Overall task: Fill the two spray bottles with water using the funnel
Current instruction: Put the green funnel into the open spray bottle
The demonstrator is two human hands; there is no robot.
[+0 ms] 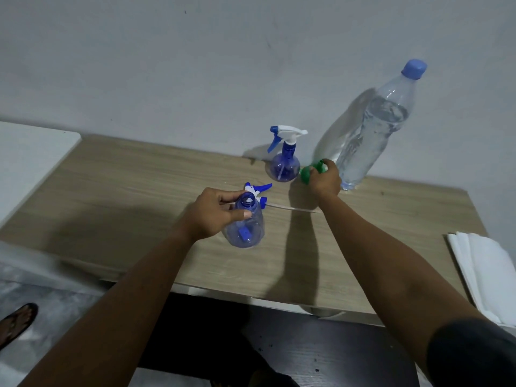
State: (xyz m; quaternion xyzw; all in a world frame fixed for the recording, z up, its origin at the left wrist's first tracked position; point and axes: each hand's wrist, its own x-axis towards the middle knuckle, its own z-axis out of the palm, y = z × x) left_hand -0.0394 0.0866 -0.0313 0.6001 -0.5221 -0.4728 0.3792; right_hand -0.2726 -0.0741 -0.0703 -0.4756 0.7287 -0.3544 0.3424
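An uncapped blue spray bottle (247,224) stands on the wooden table (139,191), with my left hand (213,213) gripping its neck. Its blue-and-white trigger head (258,191) lies on the table just behind it, the dip tube stretching right. A second spray bottle (284,160), trigger head still on, stands farther back near the wall. Just right of it, my right hand (325,180) is closed around a green funnel (308,173). A large clear water bottle (374,129) with a blue cap stands behind that hand, mostly full.
A stack of white paper towels (491,272) lies at the table's right edge. A white surface (28,155) adjoins the table at far left. The grey wall rises right behind the bottles. Below the front edge, a sandalled foot (16,322) shows on the floor.
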